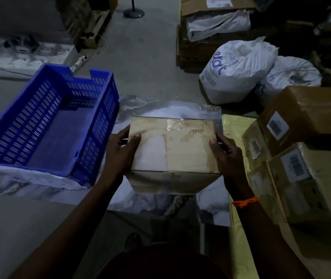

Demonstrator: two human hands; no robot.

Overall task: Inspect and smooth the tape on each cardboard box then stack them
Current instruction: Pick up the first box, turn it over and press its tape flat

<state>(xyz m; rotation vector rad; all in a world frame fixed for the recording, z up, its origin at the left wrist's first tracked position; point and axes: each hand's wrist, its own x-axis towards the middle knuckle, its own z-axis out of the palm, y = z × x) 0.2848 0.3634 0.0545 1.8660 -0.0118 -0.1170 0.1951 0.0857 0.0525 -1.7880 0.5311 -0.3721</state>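
Gripping cardboard box (172, 146) by its sides with left hand (123, 152), right hand (226, 156) | tape (173, 123) wrinkled at far edge | blue crate (49, 125) left

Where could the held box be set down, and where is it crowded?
Free: the crate's bare bottom; the marbled sheet between crate and yellow sheet, below the held box; the floor between crate and bags. Crowded: the right side, with stacked boxes and bags.
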